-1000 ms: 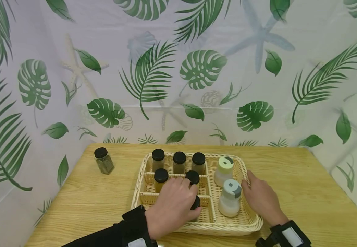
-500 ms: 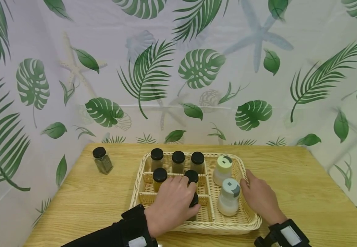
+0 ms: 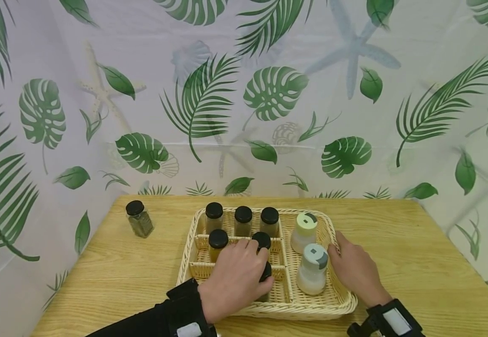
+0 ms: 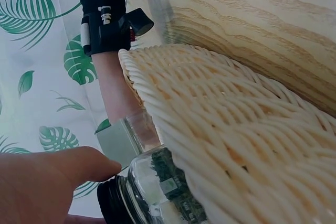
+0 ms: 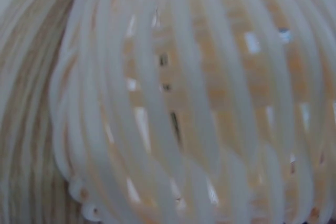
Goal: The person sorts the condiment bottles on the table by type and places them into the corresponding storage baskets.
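My left hand (image 3: pixel 237 278) reaches into the front compartment of a cream wicker basket (image 3: pixel 299 309). Its thumb and fingers hold the black lid of a glass spice jar (image 3: pixel 266 271); the hand covers most of that jar. The left wrist view shows the thumb at the lid and dark green contents in the jar (image 4: pixel 170 187). At the basket's right side, my right hand (image 3: pixel 359 269) grips the woven rim. The right wrist view shows only blurred wickerwork (image 5: pixel 199 98).
Several black-lidded jars (image 3: pixel 243 220) fill the back and middle compartments. Two shakers, one yellow-topped (image 3: pixel 305 231) and one blue-topped (image 3: pixel 313 269), stand in the right compartment. Another spice jar (image 3: pixel 140 219) stands on the wooden table (image 3: pixel 122 276) at the far left. A leaf-patterned curtain (image 3: pixel 227 117) hangs behind.
Both hands keep their places on the jar and the basket rim. The head view has shifted very slightly; nothing else visibly moves.
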`<state>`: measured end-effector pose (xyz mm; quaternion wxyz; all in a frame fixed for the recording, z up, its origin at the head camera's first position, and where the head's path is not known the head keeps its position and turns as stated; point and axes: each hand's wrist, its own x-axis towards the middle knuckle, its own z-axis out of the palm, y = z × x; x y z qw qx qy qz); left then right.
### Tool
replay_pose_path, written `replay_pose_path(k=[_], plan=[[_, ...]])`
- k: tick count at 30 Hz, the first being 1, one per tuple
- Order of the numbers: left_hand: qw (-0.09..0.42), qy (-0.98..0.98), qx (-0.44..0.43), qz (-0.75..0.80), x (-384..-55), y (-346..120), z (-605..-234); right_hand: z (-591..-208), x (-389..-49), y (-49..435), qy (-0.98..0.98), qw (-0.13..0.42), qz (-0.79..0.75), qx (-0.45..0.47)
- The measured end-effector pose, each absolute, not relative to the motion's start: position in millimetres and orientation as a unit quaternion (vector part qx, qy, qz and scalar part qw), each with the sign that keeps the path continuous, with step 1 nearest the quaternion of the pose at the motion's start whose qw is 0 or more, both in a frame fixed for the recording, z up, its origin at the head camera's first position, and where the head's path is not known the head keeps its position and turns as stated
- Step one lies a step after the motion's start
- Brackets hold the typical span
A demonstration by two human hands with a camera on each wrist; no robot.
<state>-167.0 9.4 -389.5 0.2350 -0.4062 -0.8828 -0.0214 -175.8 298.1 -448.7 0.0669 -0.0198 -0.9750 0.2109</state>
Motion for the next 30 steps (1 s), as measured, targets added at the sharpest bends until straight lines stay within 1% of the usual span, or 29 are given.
replay_pose_path(k=[9, 16, 18, 23, 30], plan=[[0.235, -0.886, -0.398, -0.043, -166, 7, -387, -449, -177, 297, -0.975, 0.063, 0.212, -0.022], [0.252, -0.884, -0.387, -0.066, -166, -2, -375, -449, -177, 297, -0.976, 0.061, 0.210, -0.023], [0.264, -0.883, -0.381, -0.078, -167, -6, -371, -449, -177, 298, -0.976, 0.062, 0.209, -0.024], [0.294, -0.881, -0.356, -0.101, -175, -21, -361, -449, -176, 299, -0.976, 0.064, 0.208, -0.025], [0.305, -0.898, -0.298, -0.107, -196, -57, -356, -448, -177, 298, -0.975, 0.054, 0.212, -0.029]])
